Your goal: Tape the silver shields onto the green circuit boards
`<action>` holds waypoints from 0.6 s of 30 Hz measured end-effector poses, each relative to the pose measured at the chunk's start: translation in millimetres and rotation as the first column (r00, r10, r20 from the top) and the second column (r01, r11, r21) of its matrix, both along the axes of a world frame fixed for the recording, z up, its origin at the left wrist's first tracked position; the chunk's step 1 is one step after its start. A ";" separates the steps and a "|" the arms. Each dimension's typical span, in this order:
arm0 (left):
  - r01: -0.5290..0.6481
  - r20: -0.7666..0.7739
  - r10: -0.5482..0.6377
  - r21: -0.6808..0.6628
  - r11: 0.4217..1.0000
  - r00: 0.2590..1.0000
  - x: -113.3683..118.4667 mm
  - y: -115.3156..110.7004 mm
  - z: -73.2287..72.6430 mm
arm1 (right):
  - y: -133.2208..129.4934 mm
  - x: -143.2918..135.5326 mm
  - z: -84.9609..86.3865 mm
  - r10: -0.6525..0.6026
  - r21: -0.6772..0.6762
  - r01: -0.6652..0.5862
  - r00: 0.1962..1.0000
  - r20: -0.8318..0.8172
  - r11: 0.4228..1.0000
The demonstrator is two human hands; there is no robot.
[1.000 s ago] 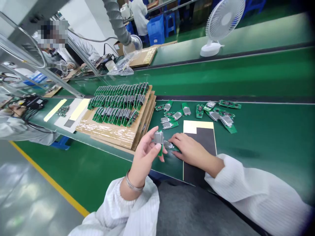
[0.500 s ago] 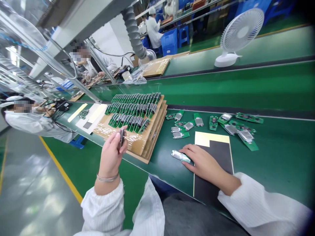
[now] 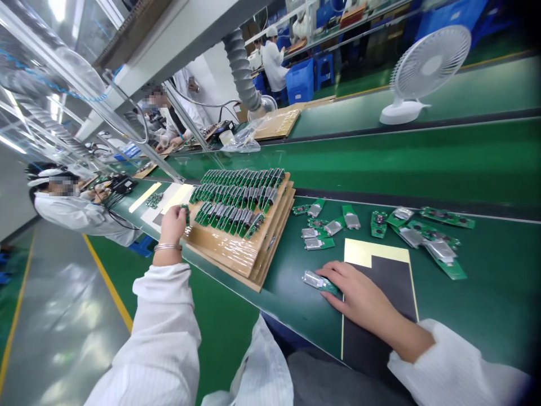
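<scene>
My left hand [image 3: 172, 225] is closed on a small green circuit board [image 3: 185, 214], at the left edge of a stack of brown cardboard sheets [image 3: 226, 245]. Rows of green boards with silvery parts [image 3: 236, 194] stand on the top sheet. On the green bench my right hand [image 3: 355, 290] has its thumb and fingers at the right end of a board with a silver pack [image 3: 318, 281], which lies flat. Under that forearm is a black sheet with yellow edges [image 3: 386, 282]. Loose boards with silver packs [image 3: 333, 226] are scattered behind it.
A white fan [image 3: 429, 67] stands on the far ledge. More loose boards [image 3: 442, 251] lie at the right. Beyond the stack are pale sheets [image 3: 177, 197] and a few boards. A co-worker in white [image 3: 76, 211] sits at the left; a metal post [image 3: 163, 160] rises behind the stack.
My left hand has moved left and forward, from in front of the stack to its left edge, with a board in it. The right hand stays at its board. The view has shifted slightly.
</scene>
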State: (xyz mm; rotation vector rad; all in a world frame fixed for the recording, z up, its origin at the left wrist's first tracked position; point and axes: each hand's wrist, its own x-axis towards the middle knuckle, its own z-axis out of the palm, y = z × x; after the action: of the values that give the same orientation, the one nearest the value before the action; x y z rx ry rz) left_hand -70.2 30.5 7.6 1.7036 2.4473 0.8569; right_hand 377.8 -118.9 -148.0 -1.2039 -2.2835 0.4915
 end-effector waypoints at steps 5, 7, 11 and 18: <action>0.000 -0.020 -0.003 -0.134 0.991 1.000 0.2 20.7 -9.2 | -0.7 0.5 -2.5 -0.002 -0.003 0.002 1.000 -0.016 1.000; -0.005 -0.022 0.002 -0.130 0.992 1.000 1.6 22.5 -12.0 | -0.4 0.6 -2.5 0.005 -0.007 -0.006 1.000 -0.019 1.000; -0.019 -0.021 0.017 -0.083 0.996 1.000 6.9 23.2 -14.7 | 0.1 -1.1 2.4 0.009 -0.025 -0.009 1.000 -0.002 1.000; -0.001 0.076 -0.004 0.073 0.997 0.997 23.4 9.1 5.4 | -2.8 -1.4 21.9 0.006 -0.067 -0.005 1.000 0.017 0.998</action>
State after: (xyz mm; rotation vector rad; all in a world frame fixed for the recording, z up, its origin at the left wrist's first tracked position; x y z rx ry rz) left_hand -46.8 39.6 13.0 1.6624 2.3938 1.0035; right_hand 376.3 -121.7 -126.1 -1.2385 -2.3021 0.5653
